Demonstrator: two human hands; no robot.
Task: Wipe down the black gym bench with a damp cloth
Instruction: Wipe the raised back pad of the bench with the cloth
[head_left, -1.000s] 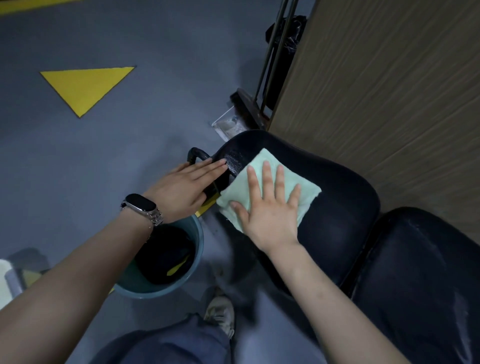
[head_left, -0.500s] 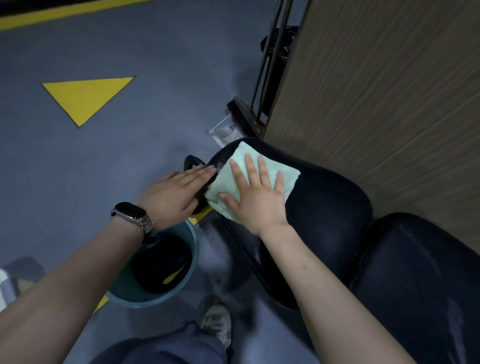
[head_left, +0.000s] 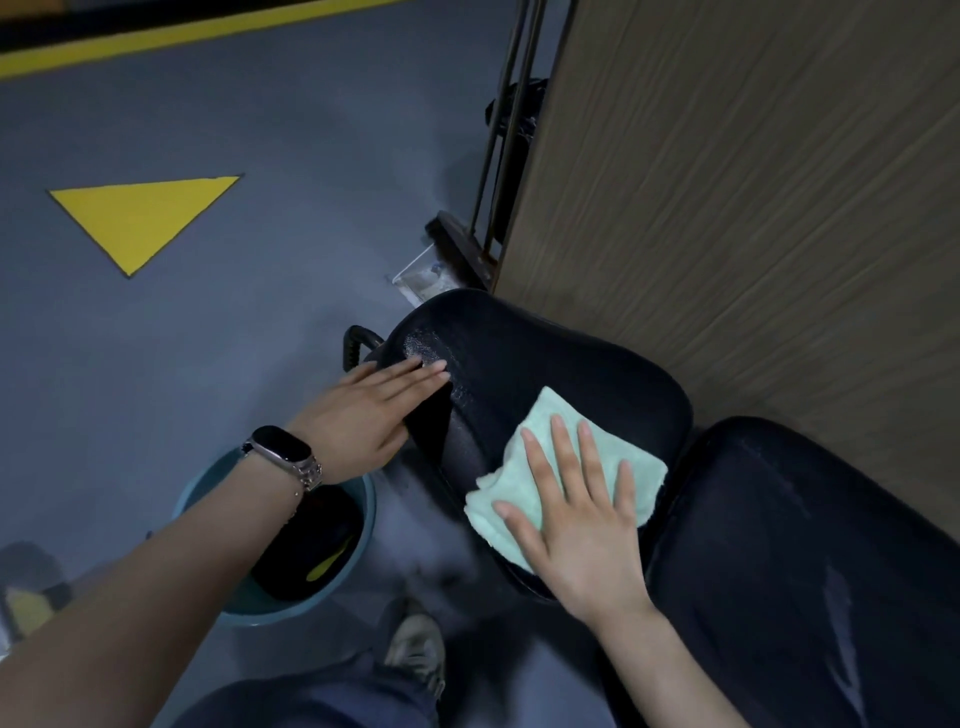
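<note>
The black gym bench has two padded sections: a smaller seat pad (head_left: 545, 374) in the middle and a longer pad (head_left: 810, 545) at the lower right. A folded light green cloth (head_left: 524, 467) lies on the near end of the seat pad. My right hand (head_left: 576, 525) presses flat on the cloth with fingers spread and straight. My left hand (head_left: 363, 415), with a watch on its wrist, rests flat on the pad's left edge, fingers straight. A wet sheen shows on the pad near my left fingertips.
A teal bucket (head_left: 358, 499) stands on the grey floor under my left forearm. A wood-grain wall panel (head_left: 753, 208) runs along the bench's far side. A metal frame (head_left: 498, 171) stands by its corner. My shoe (head_left: 415, 649) is below. A yellow triangle (head_left: 140, 218) marks the floor.
My right hand has slid the cloth from the far left end of the seat pad back toward me and to the right. My left hand stays on the pad's left edge.
</note>
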